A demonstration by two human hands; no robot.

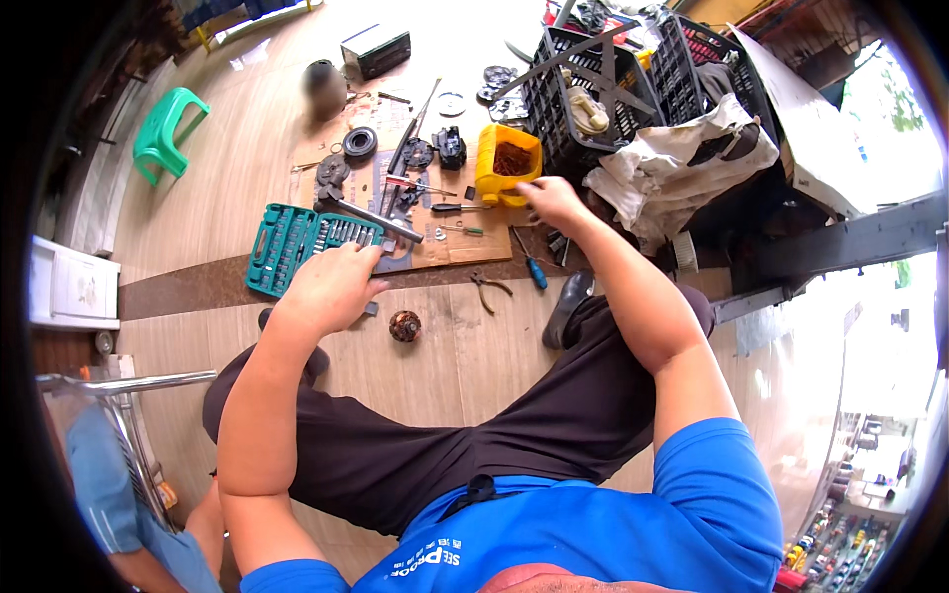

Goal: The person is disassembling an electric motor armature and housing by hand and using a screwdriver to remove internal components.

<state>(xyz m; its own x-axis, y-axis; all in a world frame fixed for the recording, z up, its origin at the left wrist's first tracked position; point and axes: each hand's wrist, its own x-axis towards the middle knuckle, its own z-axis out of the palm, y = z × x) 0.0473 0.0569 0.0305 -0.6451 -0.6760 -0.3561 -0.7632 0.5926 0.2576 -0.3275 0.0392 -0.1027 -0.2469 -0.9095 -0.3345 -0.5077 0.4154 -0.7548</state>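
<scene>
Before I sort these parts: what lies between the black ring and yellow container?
In the head view, between ring and yellow container: a long dark bar, dark disc, boxy black part.

On the floor (425, 376) ahead of the seated person lies a cardboard sheet (491, 235). At its near left corner sits an open socket case (267, 255), with the left hand (334, 282) above its near right part. A hammer (381, 219) slants rightward from behind the case. At the sheet's right edge stands a container (486, 163), the right hand (554, 203) at its near right side. Nearer than the sheet, left to right: a wound part (404, 326), pliers (487, 290), a screwdriver (536, 272). Crates (563, 104) stand behind, right; a stool (166, 135), far left.
</scene>
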